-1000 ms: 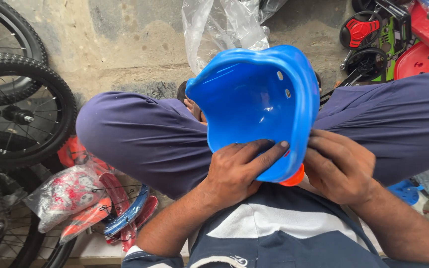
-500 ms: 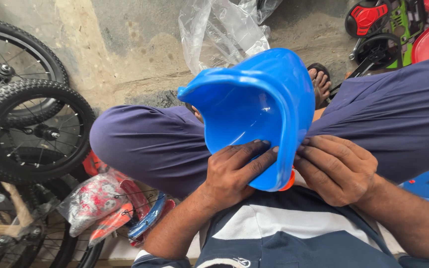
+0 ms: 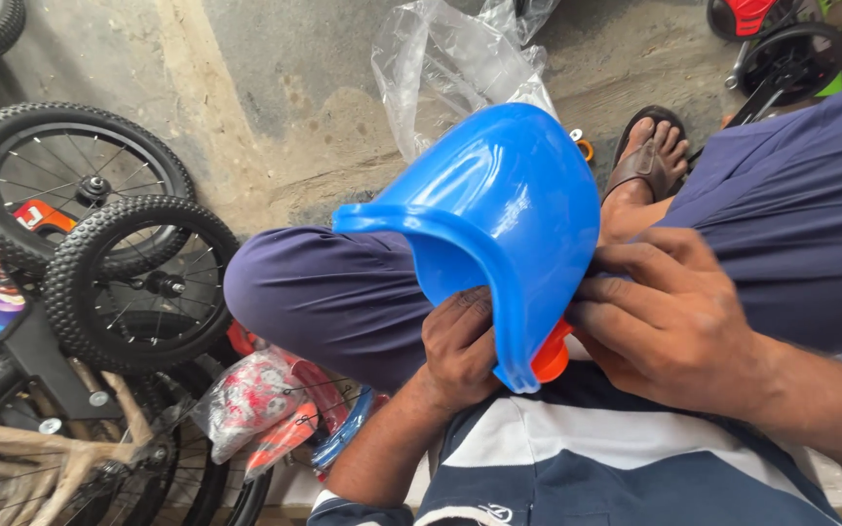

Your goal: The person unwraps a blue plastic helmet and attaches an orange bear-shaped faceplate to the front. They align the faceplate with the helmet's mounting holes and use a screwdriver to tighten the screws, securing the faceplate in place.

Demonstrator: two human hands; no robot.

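The blue plastic seat (image 3: pixel 509 209) rested on the person's lap. The left hand (image 3: pixel 460 351) gripped its lower edge; the right hand (image 3: pixel 669 317), at three o'clock, grasped its side, pressing an orange piece (image 3: pixel 550 360) apparently not fully seated.

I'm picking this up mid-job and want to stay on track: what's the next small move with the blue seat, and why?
Probably steady the blue plastic seat with the left hand while the right hand works the orange part at its lower edge. Both hands already grip the shell there, and the orange piece pokes out right between them.
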